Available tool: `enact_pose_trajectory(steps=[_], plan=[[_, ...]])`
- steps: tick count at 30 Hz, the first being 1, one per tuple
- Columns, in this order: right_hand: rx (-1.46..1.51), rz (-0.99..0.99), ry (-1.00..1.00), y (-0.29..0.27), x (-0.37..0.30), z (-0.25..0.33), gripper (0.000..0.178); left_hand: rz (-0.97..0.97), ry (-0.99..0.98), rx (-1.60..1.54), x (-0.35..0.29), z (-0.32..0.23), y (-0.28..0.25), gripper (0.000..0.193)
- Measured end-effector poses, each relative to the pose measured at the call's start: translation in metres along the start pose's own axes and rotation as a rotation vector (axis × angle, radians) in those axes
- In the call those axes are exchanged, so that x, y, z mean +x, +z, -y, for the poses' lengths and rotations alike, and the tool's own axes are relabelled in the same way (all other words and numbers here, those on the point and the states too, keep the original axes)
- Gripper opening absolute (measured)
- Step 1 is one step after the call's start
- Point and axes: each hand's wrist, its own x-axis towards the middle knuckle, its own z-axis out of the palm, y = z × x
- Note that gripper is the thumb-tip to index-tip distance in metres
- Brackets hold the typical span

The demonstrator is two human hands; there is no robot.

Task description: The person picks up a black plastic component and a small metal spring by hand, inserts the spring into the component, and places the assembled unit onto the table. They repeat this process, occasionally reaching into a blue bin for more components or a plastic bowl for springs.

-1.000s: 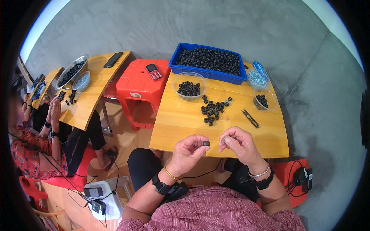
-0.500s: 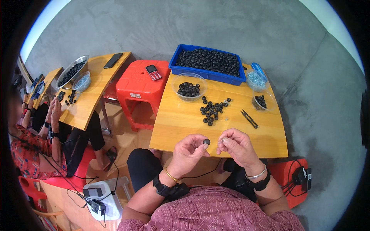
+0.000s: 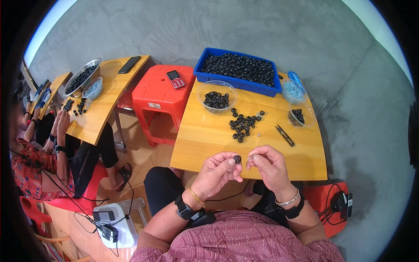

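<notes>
Above the near edge of the wooden table (image 3: pixel 192 153), my left hand (image 3: pixel 217 172) pinches a round black bead (image 3: pixel 237 159) between thumb and fingertips. Just to its right, my right hand (image 3: pixel 267 166) is closed in a pinch on a small, clear, shiny piece (image 3: pixel 250 158) whose kind I cannot make out. The two hands are a short gap apart. Beyond them lies a loose group of black beads (image 3: pixel 241 124) on the tabletop. Small thread snips (image 3: pixel 285 135) rest to the right of that group.
A blue tray (image 3: pixel 238 86) heaped with black beads stands at the back. Clear bowls (image 3: pixel 217 97) hold more beads. A tub of light-blue pieces (image 3: pixel 292 91) is at the right. Left of the table, a red stool (image 3: pixel 161 98) carries a phone (image 3: pixel 176 79); another person works beyond.
The black bead has turned in my left fingertips, so its hole side shows differently. My hands stay in nearly the same place; the view has shifted slightly.
</notes>
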Motion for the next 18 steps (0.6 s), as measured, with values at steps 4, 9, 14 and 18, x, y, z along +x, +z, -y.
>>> enact_pose_trajectory(steps=[4, 9, 14, 18], plan=[[-0.18, -0.013, -0.086, 0.007, 0.0, -0.003, 0.009, -0.007, -0.029, -0.047, 0.002, 0.001, -0.006, 0.019], [-0.273, 0.0, -0.131, 0.016, 0.003, -0.004, 0.008, 0.006, -0.038, -0.078, 0.003, 0.001, -0.009, 0.019], [-0.175, 0.006, -0.086, 0.018, 0.005, -0.005, 0.006, -0.002, -0.023, -0.015, 0.002, 0.001, -0.008, 0.017], [-0.601, -0.011, -0.289, 0.014, 0.001, -0.01, 0.006, 0.012, -0.048, -0.058, -0.005, 0.007, -0.009, 0.017]])
